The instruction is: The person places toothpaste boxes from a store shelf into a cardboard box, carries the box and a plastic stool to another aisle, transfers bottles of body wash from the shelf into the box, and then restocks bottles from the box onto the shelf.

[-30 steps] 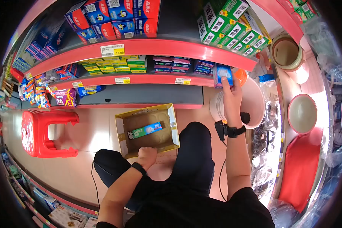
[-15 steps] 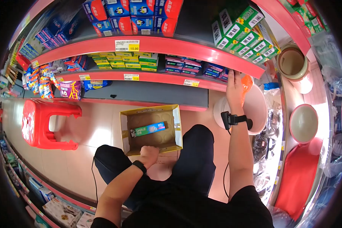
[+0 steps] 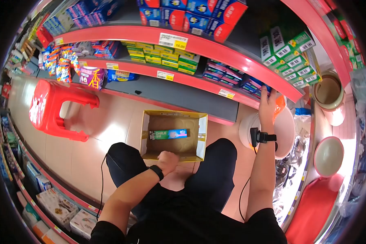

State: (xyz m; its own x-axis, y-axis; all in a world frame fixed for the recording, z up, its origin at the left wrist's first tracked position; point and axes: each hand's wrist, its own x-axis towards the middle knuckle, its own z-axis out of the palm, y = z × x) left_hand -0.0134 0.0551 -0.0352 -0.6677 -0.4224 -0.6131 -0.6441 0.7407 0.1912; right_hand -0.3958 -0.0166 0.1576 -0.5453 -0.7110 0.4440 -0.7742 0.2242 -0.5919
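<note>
On the floor between my knees is an open yellow cardboard box (image 3: 204,136), with one green and blue Darlie toothpaste box (image 3: 168,134) lying inside. My left hand (image 3: 168,161) is closed on the near edge of the cardboard box, its fingertips hidden. To the upper right, my right hand (image 3: 267,107) reaches to the end of the lower shelf. Its fingers are stretched out, slightly apart, and touch the dark blue and pink small boxes (image 3: 251,87) stacked there. The fingertips partly overlap those boxes.
A red plastic stool (image 3: 49,107) stands at the left. Red-edged shelves (image 3: 122,34) with toothpaste boxes run across the front. A white bucket (image 3: 286,134) stands under my right forearm, and bowls (image 3: 328,156) line the right side. A cable hangs from my right wrist.
The head view has turned, so the shelves, stool and cardboard box appear shifted and tilted. My left hand stays on the box edge, and my right hand remains by the small boxes.
</note>
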